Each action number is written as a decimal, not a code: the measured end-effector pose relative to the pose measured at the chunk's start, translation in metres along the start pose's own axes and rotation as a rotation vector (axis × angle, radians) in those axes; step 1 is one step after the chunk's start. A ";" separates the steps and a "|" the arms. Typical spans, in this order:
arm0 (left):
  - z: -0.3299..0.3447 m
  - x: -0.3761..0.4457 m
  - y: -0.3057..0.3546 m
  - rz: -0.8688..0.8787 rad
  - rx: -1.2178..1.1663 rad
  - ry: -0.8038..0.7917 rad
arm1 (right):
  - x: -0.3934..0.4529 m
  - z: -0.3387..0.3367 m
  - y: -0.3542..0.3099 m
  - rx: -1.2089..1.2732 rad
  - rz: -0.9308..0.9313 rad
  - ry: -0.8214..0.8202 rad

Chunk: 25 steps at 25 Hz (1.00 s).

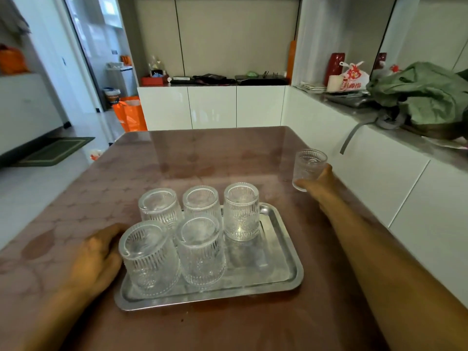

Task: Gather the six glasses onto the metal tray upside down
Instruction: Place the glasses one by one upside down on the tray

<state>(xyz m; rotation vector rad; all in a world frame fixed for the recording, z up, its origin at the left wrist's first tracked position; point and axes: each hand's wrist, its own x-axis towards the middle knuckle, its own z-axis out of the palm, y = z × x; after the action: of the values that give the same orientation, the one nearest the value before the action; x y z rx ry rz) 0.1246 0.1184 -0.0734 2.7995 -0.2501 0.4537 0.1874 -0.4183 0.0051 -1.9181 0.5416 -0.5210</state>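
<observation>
The brown counter [177, 158] carries a metal tray [286, 252] close to the person, and on the tray stand five ribbed glasses, all upside down: three in the far row and two in the near row. The near-right corner of the tray is bare, and that looks to be the slot left for the last one.

The sixth glass [309, 168] is well apart from the tray, out at the right edge of the counter, mouth up. The right hand [320, 183] is closed around its lower part, arm stretched forward and outward, thumb across the near side of the base. It is hard to tell whether the glass is just off the counter or resting on it.

The left hand [97, 254] lies on the counter against the tray's left edge, palm down, fingers loosely curled and gripping nothing, just beside the near-left glass [149, 257]; whether it touches that glass is unclear.

To do this step well, the glass should be turned over in the air while clear of the others, then lowered rim-first straight down into the bare corner, without knocking the near-middle glass [201, 252] or the far-right glass [241, 211].
</observation>
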 end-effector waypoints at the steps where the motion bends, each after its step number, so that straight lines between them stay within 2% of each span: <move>1: -0.020 -0.007 0.023 -0.003 -0.024 -0.005 | -0.001 0.004 -0.001 -0.012 -0.015 -0.001; 4: -0.060 -0.021 0.083 0.019 -0.162 0.036 | -0.016 -0.004 -0.014 0.017 -0.095 -0.010; 7: -0.075 -0.032 0.112 0.035 -0.341 0.080 | -0.046 -0.038 -0.046 -0.021 -0.293 -0.078; 9: -0.076 -0.033 0.116 0.006 -0.386 0.075 | -0.075 -0.069 -0.077 -0.021 -0.412 -0.153; 12: -0.072 -0.032 0.114 -0.050 -0.397 0.069 | -0.125 -0.111 -0.127 0.071 -0.444 -0.314; 14: -0.069 -0.033 0.111 -0.080 -0.428 0.086 | -0.153 -0.124 -0.148 0.013 -0.470 -0.369; 20: -0.064 -0.034 0.104 -0.038 -0.501 0.105 | -0.213 -0.085 -0.127 -0.363 -0.553 -0.427; 25: -0.057 -0.032 0.099 0.026 -0.465 0.136 | -0.222 -0.037 -0.092 -0.491 -0.573 -0.460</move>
<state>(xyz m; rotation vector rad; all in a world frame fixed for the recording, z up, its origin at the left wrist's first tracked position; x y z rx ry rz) 0.0574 0.0465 -0.0063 2.3055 -0.3159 0.5146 0.0004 -0.2814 0.0786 -2.5779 -0.2176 -0.2900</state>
